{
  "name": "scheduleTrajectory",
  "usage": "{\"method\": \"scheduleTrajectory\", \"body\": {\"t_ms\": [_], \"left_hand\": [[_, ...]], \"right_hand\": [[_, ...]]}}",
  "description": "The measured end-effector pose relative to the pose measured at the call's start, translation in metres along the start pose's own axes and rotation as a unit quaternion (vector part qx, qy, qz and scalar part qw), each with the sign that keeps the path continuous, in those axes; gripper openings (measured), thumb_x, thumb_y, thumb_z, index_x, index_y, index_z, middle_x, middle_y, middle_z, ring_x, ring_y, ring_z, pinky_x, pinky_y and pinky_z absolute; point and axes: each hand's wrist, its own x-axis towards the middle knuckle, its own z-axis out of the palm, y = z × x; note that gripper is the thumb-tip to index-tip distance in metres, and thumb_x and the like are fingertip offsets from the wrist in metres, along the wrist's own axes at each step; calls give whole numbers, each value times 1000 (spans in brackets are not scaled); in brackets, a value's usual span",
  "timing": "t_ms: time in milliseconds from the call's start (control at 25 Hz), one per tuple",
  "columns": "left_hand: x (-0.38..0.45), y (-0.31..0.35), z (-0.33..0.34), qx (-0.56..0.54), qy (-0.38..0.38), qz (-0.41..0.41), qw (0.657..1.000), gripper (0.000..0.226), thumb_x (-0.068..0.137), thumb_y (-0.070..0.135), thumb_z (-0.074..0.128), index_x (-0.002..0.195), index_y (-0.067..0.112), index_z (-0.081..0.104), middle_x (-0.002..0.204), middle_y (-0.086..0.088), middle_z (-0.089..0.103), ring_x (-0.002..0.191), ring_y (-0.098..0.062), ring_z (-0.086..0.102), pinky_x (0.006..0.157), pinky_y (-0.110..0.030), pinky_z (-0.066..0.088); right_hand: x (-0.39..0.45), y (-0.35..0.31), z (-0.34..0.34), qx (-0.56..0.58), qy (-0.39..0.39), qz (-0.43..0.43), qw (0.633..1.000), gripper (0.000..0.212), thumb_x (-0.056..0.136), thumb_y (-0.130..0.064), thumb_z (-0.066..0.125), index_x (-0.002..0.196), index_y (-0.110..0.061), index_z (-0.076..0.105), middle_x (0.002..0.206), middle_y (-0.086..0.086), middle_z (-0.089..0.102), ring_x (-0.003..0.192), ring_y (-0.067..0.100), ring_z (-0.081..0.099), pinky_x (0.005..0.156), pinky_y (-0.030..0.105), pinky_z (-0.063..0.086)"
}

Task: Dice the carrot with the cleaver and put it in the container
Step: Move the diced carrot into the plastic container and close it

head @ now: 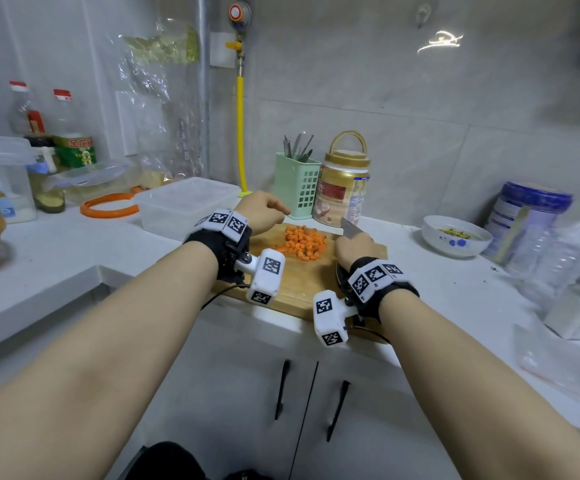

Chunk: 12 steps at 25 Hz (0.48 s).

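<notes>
Lying in a loose orange heap, the diced carrot (302, 242) sits on the far part of a wooden cutting board (293, 289) that rests at the front edge of the white counter (56, 251). The right hand (354, 249) is wrapped around the handle of the cleaver (350, 229), whose grey blade rises just right of the pile, tip pointing away from the person. The left hand (264, 211) hangs above the board's far left corner with its fingers loosely curled and nothing in them, close to the heap but apart from it. Both wrists wear black straps carrying white blocks printed with black square markers.

A clear plastic container (181, 206) stands on the counter just left of the board, beside the left wrist; whether anything lies inside cannot be told. An orange ring (108, 206) lies left of it. Behind the board stand a pale green utensil holder (297, 183) with metal tools in it and a gold-lidded jar (344, 188). Farther right, a white bowl (456, 235) holds some greenish bits, and a blue-topped tin (527, 220) stands near the wall.
</notes>
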Motion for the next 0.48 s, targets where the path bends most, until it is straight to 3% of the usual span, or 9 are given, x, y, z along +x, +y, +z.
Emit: {"method": "scheduleTrajectory", "body": {"t_ms": [80,160,280,360,480], "left_hand": [[-2,-7,-3,-1,6,-12,1000,24,88,2,58,105,10,73,115,-7,68,111,-20,58,90,-24,43],[-3,-14,-5,-6,8,-24,1000,22,89,3,58,102,11,73,111,-7,69,109,-20,60,90,-25,44],[-1,-22,-5,-12,-3,-37,999,19,89,5,58,93,17,72,109,-7,71,104,-18,62,89,-25,45],[2,-25,-4,-5,-11,-44,999,19,89,5,58,93,18,72,109,-6,70,101,-15,61,85,-23,42],[6,-30,-3,-3,-15,-53,998,20,90,6,58,97,17,73,113,-4,69,106,-15,59,86,-22,40]], "right_hand": [[3,5,7,8,2,9,1000,42,96,-22,37,133,-12,53,124,16,61,103,32,59,78,30,44],[10,5,14,-1,7,7,1000,37,94,-21,40,124,-9,58,115,15,64,99,32,60,79,32,48],[17,5,21,-99,-28,-28,994,38,87,-18,42,121,-10,58,96,7,63,78,23,50,54,26,34],[18,3,21,-128,-49,-32,990,35,88,-18,42,120,-12,56,105,8,65,72,20,45,48,23,24],[18,-2,16,-168,-69,-27,983,19,90,-23,48,106,-14,53,106,7,64,61,13,42,47,23,24]]}}
